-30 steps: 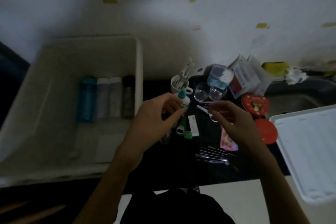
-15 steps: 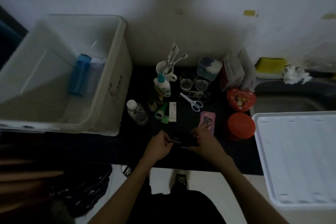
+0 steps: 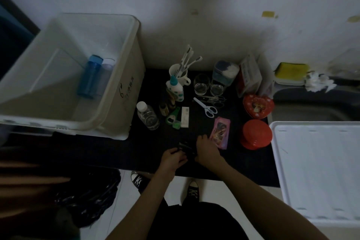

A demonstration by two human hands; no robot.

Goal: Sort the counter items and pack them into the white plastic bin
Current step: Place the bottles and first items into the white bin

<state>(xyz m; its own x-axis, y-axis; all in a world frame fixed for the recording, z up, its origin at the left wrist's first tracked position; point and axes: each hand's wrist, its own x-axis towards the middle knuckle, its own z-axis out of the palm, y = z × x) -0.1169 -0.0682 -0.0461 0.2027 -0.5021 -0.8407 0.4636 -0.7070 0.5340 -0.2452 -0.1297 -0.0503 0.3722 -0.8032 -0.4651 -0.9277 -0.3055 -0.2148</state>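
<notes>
The white plastic bin (image 3: 134,76) stands on the left of the black counter (image 3: 243,165), with a blue bottle (image 3: 90,76) and a pale bottle (image 3: 105,72) lying inside. At the counter's front edge my left hand (image 3: 174,159) and my right hand (image 3: 207,152) meet over a small bunch of thin dark metal tools (image 3: 185,146), fingers curled on them. Behind my hands lie a pink packet (image 3: 221,132), white-handled scissors (image 3: 206,107), a clear small bottle (image 3: 148,115), a glue bottle (image 3: 175,89) and a mug of toothbrushes (image 3: 179,76).
A red heart tin (image 3: 258,106) and a red round lid (image 3: 256,134) sit at the right of the counter. A large white lid (image 3: 321,171) lies over the sink area on the right. Two glass jars (image 3: 201,84) and a yellow sponge (image 3: 291,71) are near the wall.
The view pulled back and up. My hands dropped from mid-counter, where they held small items, to the front edge onto the thin metal tools; in the last half second they barely moved.
</notes>
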